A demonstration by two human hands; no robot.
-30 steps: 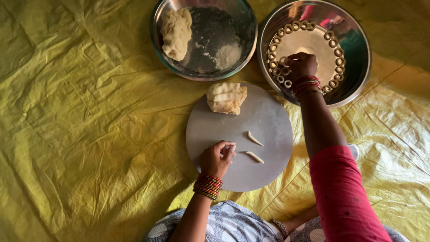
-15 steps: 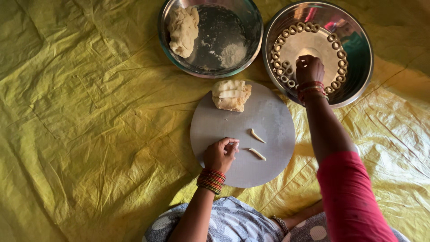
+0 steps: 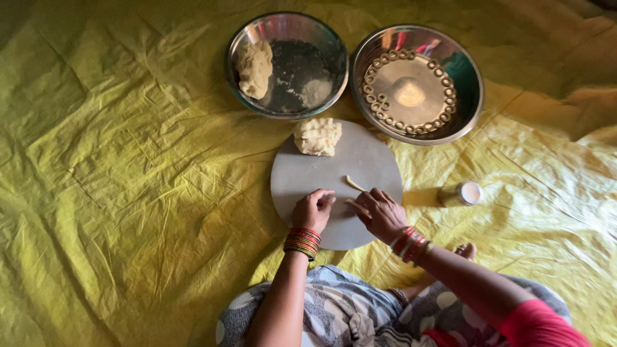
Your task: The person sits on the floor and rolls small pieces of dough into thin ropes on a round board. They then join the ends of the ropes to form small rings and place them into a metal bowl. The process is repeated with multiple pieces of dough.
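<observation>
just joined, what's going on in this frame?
A person seated on a yellow sheet works dough on a round board. The right hand touches a small dough strip; the left hand rests curled on the board. Another strip and a dough lump lie there. Dough rings line the right-side steel plate.

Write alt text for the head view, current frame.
Two bare hands, left hand and right hand, rest on a round grey metal board, the right touching a thin dough strip. Beyond lie a dough lump, a steel bowl, and a steel tray ringed with dough rings, on yellow sheeting.
</observation>
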